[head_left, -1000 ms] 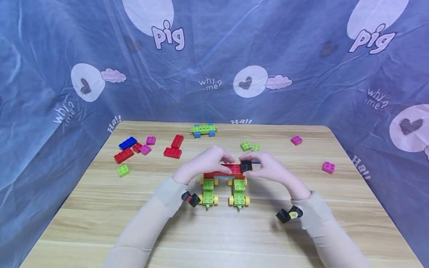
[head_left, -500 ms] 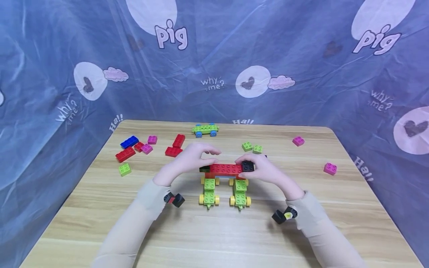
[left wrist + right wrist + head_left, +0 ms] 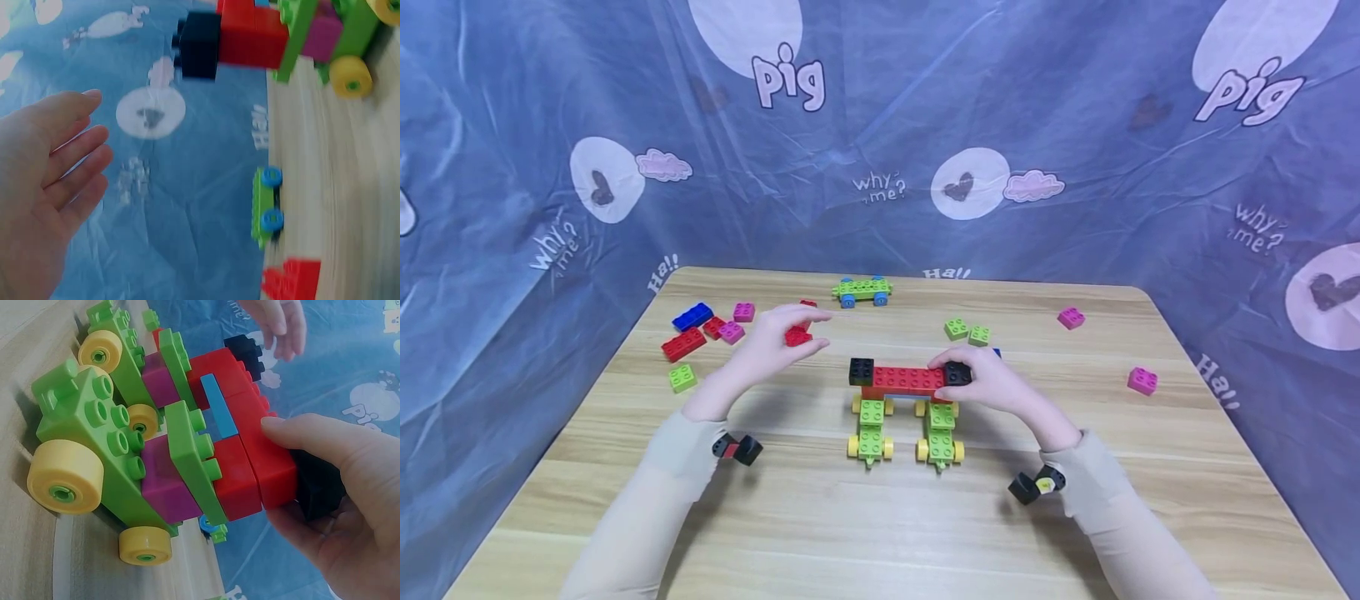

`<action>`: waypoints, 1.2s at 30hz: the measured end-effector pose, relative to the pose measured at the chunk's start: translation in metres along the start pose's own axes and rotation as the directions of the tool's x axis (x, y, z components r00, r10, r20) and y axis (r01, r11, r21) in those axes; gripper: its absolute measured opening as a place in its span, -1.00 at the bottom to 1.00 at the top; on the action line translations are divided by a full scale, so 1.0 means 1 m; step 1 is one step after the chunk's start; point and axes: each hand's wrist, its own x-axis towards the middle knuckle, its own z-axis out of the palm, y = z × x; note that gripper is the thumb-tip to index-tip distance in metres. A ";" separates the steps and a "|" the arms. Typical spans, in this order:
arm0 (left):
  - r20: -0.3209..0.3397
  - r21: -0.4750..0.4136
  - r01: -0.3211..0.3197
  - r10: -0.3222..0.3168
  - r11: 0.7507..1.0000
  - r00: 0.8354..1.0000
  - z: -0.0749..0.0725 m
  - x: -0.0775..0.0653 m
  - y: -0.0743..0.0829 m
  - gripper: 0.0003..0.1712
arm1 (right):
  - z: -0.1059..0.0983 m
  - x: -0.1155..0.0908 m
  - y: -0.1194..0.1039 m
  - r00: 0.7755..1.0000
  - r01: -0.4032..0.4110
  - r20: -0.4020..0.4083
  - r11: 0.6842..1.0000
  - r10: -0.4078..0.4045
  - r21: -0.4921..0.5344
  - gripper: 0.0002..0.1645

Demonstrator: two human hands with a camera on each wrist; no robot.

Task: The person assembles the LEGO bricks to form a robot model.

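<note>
Two green wheeled bases, the left base [image 3: 870, 443] and the right base [image 3: 940, 447], carry a bridge of red bricks [image 3: 904, 380]. At the bridge's ends are a left black brick [image 3: 861, 372] and a right black brick [image 3: 957, 374]. Purple bricks [image 3: 170, 481] and a light blue piece [image 3: 219, 407] show lower down in the right wrist view. My right hand [image 3: 997, 380] grips the bridge's right end, thumb on the red brick's near face. Away to the left, my left hand [image 3: 766, 343] is in the air holding nothing, fingers apart, partly covering loose red bricks [image 3: 799, 335].
At the back stands a green car base with blue wheels [image 3: 862, 290]. Loose bricks lie left, including a blue brick [image 3: 692, 317] and a lime brick [image 3: 682, 378]. Lime bricks [image 3: 957, 329] lie behind the build; a pink brick [image 3: 1142, 381] lies right.
My left hand has drawn away leftward from the bridge, uncovering the black brick at its left end. My right hand keeps its grip on the right end.
</note>
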 end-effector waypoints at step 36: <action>-0.012 0.031 0.405 -0.405 0.914 0.914 -0.057 -0.107 -0.124 -0.39 | 0.003 -0.002 0.001 0.998 -0.049 -0.025 0.998 0.050 0.032 -0.54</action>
